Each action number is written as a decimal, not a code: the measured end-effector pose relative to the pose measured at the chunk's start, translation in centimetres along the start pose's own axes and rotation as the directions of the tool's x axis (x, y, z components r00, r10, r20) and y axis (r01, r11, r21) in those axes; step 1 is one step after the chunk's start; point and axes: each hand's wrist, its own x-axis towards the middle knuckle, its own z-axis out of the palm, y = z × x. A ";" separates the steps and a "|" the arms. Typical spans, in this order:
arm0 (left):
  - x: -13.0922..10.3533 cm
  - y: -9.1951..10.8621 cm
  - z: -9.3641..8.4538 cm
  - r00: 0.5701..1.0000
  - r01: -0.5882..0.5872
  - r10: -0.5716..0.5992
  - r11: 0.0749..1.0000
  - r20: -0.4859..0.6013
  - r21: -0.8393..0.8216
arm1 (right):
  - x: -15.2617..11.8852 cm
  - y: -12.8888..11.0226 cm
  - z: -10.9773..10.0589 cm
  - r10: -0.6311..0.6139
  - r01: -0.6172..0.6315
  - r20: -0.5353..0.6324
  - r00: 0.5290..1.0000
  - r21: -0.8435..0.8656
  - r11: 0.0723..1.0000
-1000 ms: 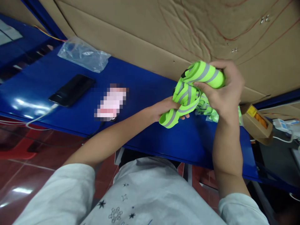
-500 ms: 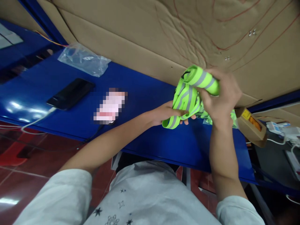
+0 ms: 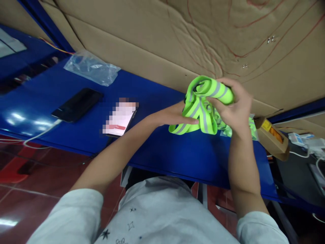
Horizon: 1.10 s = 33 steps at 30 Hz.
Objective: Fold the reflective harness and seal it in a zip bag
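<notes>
A lime-green band with grey reflective stripes is held above the blue table, partly rolled up, with loose loops hanging down. My right hand is closed round the rolled part. Lower and to the left, my left hand grips the loose loops, its thumb lying across them; its other fingers are mostly hidden behind the band. More green reflective material in clear plastic lies on the table behind my right wrist.
On the blue table lie a black phone with a white cable, a phone with a lit screen and a clear plastic bag. An open cardboard box stands right. Brown cardboard rises behind.
The rolled part and my right hand have shifted slightly left and down. The loose loops have spread and hang differently, and my left hand's fingertips have gone out of sight behind them.
</notes>
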 end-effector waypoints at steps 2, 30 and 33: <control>-0.2 0.9 -0.5 0.971 -0.135 0.141 0.990 -0.192 0.046 | 0.1 -0.2 -1.4 0.121 -0.124 0.046 0.992 0.063 0.990; -0.6 -2.5 5.0 0.957 0.286 -0.266 0.795 0.116 -0.536 | 0.3 -1.6 0.8 0.381 -0.476 0.319 0.868 0.311 0.823; -0.6 -2.8 4.3 0.967 0.256 -0.227 0.876 0.119 -0.409 | 0.4 -1.3 -0.4 0.378 -0.481 0.367 0.850 0.248 0.841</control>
